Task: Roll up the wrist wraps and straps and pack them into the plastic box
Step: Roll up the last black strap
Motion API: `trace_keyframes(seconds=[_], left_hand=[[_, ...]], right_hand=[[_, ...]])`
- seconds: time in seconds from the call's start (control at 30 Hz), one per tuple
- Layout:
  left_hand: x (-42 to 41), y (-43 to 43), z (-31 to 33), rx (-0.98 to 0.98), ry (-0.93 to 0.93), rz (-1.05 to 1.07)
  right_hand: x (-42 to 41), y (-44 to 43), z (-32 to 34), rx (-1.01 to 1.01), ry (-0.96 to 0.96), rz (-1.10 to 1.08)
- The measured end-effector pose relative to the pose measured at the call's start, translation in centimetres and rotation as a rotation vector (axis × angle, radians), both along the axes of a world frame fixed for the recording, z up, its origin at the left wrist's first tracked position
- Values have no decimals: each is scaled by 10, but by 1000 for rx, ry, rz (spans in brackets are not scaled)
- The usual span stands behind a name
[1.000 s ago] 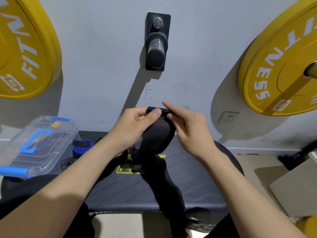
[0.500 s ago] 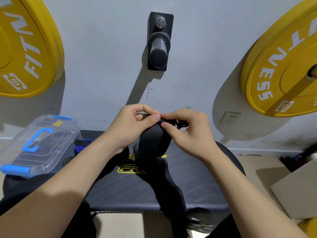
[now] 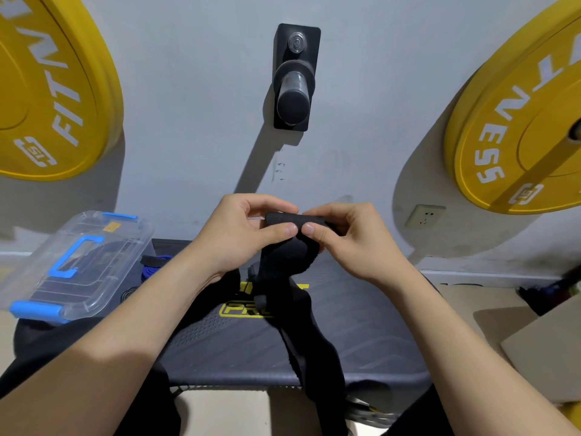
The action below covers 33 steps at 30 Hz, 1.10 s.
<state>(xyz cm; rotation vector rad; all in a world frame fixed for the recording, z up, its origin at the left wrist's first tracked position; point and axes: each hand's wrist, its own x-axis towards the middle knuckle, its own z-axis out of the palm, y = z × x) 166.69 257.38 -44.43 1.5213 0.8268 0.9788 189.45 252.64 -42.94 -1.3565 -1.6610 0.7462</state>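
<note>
Both hands: raised side by side above the bench, thumb tips nearly meeting on one black wrist wrap.
left hand: fingers curled, thumb and forefinger pinching the left side of the wrap's rolled top end.
right hand: fingers curled, thumb and fingertips pinching the right side of the same roll.
wrist wrap: small tight roll between the two hands; its loose length hangs down between the forearms, across the bench and over the near edge.
plastic box: clear, with blue handle and clips, on the bench just left of the left forearm.
blue strap: rolled, between the box and the left wrist.
yellow weight plates: on the wall beyond the hands, one at each side.
</note>
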Motion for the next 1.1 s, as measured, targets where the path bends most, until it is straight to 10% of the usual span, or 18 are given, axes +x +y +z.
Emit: trace_keyframes(seconds=[0.17, 1.1], left_hand=[[4, -3, 2, 93, 224, 48], [2, -4, -1, 72, 16, -2]], right_hand=[[-2, -1, -1, 76, -29, -63], [-1, 1, 0, -2, 77, 87]])
